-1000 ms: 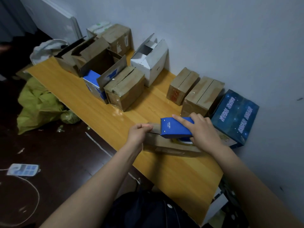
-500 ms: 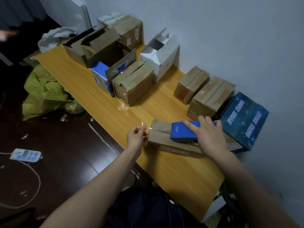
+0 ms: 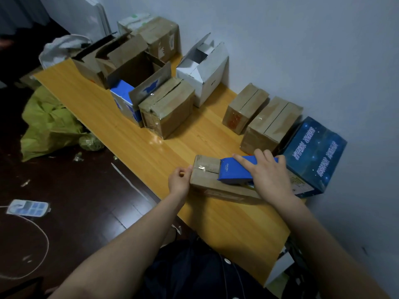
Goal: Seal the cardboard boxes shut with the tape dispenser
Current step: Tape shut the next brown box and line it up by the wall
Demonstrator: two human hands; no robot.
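a flat cardboard box lies near the front edge of the wooden surface, just beside a dark blue printed box. the right hand has its grip curled round the blue tape dispenser, index finger stretched along the top, holding it on the box lid. the left hand, fingers curled, pinches the box's left end, where a strip of clear tape shines. other cardboard boxes stand farther back, some open.
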